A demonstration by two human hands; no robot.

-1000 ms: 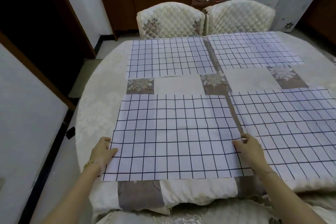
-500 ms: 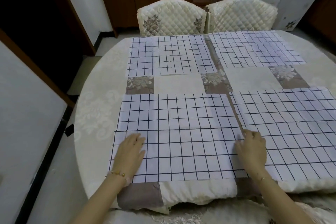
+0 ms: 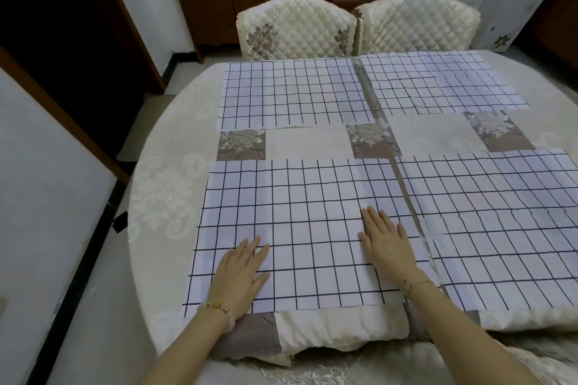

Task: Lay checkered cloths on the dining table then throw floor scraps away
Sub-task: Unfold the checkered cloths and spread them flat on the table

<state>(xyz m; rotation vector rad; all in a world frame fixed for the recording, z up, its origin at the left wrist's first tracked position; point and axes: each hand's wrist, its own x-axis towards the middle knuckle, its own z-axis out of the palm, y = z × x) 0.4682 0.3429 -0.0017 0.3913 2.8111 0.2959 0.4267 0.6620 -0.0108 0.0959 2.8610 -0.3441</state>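
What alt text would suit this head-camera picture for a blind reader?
A left hand and right hand lie flat on the near-left cloth, one of four checkered ones on a round table. Two quilted chairs stand beyond.

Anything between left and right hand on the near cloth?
Head view: only a flat stretch of the near-left checkered cloth lies between the left hand and right hand; both rest flat on it.

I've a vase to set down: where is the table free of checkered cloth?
Free: the strip of table between far left cloth and near left cloth, and the left margin. Crowded: that near cloth, under left hand and right hand.
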